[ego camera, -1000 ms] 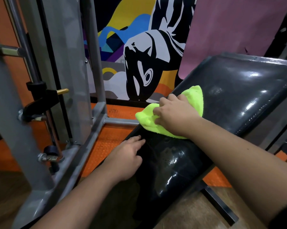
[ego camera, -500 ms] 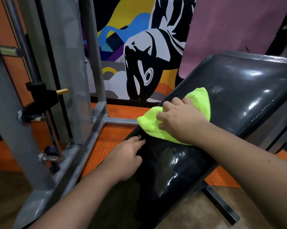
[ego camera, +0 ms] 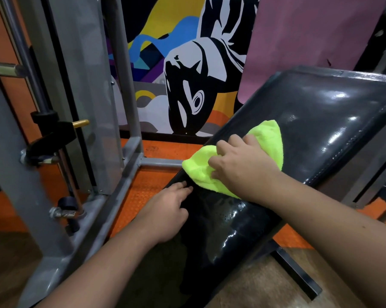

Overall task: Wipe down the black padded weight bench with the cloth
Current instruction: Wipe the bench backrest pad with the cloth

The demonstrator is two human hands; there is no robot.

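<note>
The black padded weight bench slopes from the upper right down to the lower middle, its glossy surface wet and reflecting lights. A bright yellow-green cloth lies flat on the pad's left half. My right hand presses down on the cloth with fingers spread over it. My left hand rests on the bench's left edge just below the cloth, fingers curled against the pad's side and holding no object.
A grey steel rack frame with a black collar and brass pin stands close on the left. Orange rubber flooring lies between frame and bench. A colourful mural and a pink mat stand behind. A black floor bar sits lower right.
My right hand has slid the cloth a little to the right and up along the pad. My left hand has stayed on the bench's edge.
</note>
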